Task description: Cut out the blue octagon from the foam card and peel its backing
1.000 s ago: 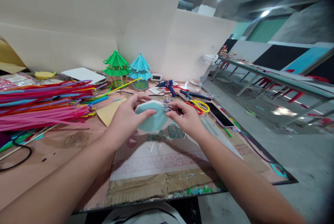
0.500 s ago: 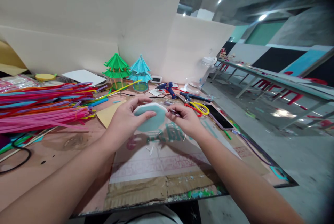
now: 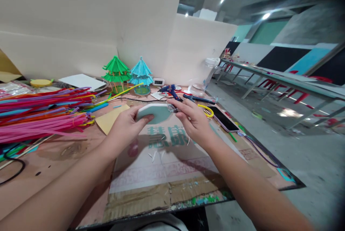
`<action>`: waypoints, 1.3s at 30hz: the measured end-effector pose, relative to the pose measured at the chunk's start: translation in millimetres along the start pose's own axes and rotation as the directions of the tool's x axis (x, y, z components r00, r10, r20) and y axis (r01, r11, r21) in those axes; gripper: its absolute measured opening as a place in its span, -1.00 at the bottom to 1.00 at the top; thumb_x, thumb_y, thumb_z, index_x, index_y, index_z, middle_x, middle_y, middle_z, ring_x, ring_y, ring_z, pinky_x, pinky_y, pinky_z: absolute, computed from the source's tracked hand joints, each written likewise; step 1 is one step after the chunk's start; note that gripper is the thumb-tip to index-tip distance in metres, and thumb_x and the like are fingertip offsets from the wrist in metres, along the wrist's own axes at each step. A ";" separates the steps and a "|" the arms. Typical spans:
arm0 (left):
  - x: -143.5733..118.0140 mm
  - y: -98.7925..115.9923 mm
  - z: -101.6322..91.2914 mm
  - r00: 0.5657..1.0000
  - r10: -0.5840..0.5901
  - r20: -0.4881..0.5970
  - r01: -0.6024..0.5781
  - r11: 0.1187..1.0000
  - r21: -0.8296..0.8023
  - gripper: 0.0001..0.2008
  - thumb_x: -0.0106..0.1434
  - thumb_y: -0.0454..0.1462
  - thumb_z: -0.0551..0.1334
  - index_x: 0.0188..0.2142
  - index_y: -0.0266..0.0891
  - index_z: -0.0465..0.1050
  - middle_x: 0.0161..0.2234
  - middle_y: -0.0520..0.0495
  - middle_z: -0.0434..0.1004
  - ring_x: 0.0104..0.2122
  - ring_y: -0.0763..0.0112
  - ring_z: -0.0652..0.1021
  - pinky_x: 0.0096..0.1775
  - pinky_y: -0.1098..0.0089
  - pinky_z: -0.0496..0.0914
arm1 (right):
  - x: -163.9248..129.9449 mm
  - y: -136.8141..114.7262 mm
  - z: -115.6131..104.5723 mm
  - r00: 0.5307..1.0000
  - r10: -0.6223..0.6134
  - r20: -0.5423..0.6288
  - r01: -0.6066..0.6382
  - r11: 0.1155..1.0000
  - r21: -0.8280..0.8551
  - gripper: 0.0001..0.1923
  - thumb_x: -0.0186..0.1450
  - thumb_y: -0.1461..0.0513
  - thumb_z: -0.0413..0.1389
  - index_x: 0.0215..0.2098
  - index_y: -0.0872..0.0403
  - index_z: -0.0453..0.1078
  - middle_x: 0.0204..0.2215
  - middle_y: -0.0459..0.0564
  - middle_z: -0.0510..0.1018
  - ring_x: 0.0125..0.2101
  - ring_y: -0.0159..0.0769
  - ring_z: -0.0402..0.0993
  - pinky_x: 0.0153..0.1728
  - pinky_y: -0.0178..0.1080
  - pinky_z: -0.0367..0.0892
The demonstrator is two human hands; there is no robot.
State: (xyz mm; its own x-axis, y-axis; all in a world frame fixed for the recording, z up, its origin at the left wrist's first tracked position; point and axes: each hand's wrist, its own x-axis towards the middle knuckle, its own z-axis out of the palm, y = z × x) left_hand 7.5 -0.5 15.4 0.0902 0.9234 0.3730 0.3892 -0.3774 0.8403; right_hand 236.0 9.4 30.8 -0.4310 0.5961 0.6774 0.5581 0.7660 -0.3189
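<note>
My left hand (image 3: pixel 128 125) grips a pale teal, many-sided flat piece (image 3: pixel 159 114) with a white edge, its thumb on the face and its fingers behind. At the piece's right edge, my right hand (image 3: pixel 194 121) pinches a small shiny tool (image 3: pixel 171 108). Its kind is hard to make out, as the fingers cover most of it. Both hands are above a white printed sheet (image 3: pixel 145 166) with teal characters. Thin white scraps (image 3: pixel 153 156) lie on that sheet.
Bundles of coloured pipe cleaners (image 3: pixel 45 116) lie at left. Behind the hands stand a green pagoda model (image 3: pixel 116 73) and a blue one (image 3: pixel 141 71). A glue gun (image 3: pixel 171 90), yellow-handled scissors (image 3: pixel 207 111), a phone (image 3: pixel 223 119) and a clear jar (image 3: pixel 207 74) are at right.
The teal piece has tipped, so its face shows flatter. My right hand has turned, fingers now stretched over the small tool at the piece's edge. The whole view has shifted slightly.
</note>
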 end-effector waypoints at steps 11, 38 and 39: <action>-0.9 -5.2 1.8 0.998 0.020 0.061 -0.025 0.997 0.074 -0.76 0.21 -0.15 0.24 -0.17 -0.16 0.54 -0.31 0.00 0.61 -0.30 0.22 0.57 -0.27 0.33 0.42 | 0.4 8.2 3.4 0.999 -0.046 0.029 0.049 0.989 -0.136 -0.66 0.43 0.12 -0.02 0.09 -0.03 0.42 -0.34 0.00 0.44 -0.29 -0.24 0.34 -0.27 -0.21 0.24; -1.2 -4.1 4.4 0.995 0.035 0.092 -0.041 0.997 0.064 -0.71 0.20 -0.14 0.24 -0.12 -0.14 0.56 -0.33 -0.04 0.64 -0.23 0.14 0.60 -0.20 0.24 0.47 | -1.3 8.0 13.9 0.999 -0.024 0.033 0.028 0.990 -0.141 -0.63 0.43 0.07 -0.05 0.04 0.02 0.47 -0.40 -0.01 0.42 -0.32 -0.25 0.36 -0.29 -0.23 0.25; -1.2 -4.0 5.1 0.995 0.038 0.095 -0.045 0.997 0.069 -0.72 0.20 -0.15 0.25 -0.12 -0.15 0.56 -0.30 -0.03 0.64 -0.24 0.16 0.60 -0.19 0.25 0.47 | -1.4 7.6 14.0 0.999 -0.027 0.033 0.032 0.989 -0.142 -0.63 0.43 0.07 -0.05 0.04 0.01 0.46 -0.40 0.00 0.43 -0.31 -0.24 0.36 -0.28 -0.23 0.26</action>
State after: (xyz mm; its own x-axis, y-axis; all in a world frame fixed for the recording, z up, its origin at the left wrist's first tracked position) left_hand 10.5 0.2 9.6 0.1919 0.9109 0.3653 0.4470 -0.4125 0.7937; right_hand 230.9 17.8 18.1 -0.4695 0.5826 0.6635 0.6390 0.7428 -0.2000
